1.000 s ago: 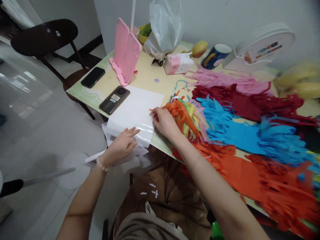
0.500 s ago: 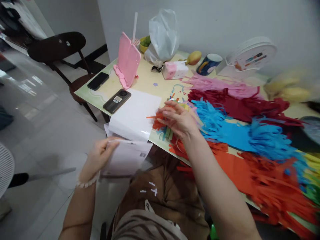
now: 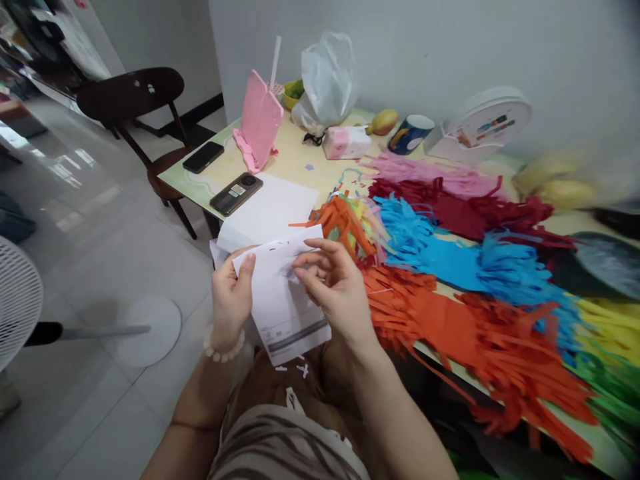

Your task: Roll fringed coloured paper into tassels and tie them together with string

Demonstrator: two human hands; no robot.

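My left hand (image 3: 231, 293), with a beaded bracelet at the wrist, grips the left edge of a white printed sheet of paper (image 3: 285, 303), thumb on top. The sheet tilts above my lap. In front of its upper right part is my right hand (image 3: 335, 280), fingers bent and tips close together; whatever is between them is too small to make out. Behind the sheet, more white paper (image 3: 280, 203) lies on the table edge. A bundle of orange and multicoloured paper strips (image 3: 345, 227) lies just beyond my right hand.
Fringed blue (image 3: 450, 260), dark red (image 3: 450, 207) and orange paper (image 3: 450, 327) covers the table's right side. Two phones, one a grey phone (image 3: 237, 194), lie near a pink stand (image 3: 261, 120). A mug (image 3: 411, 133) stands at the back. A fan (image 3: 20, 303) and chair (image 3: 133, 100) are left.
My left hand has raised the sheet and brought it rightward over my lap. My right hand has come away from the orange strips, down to the sheet. The view has shifted slightly.
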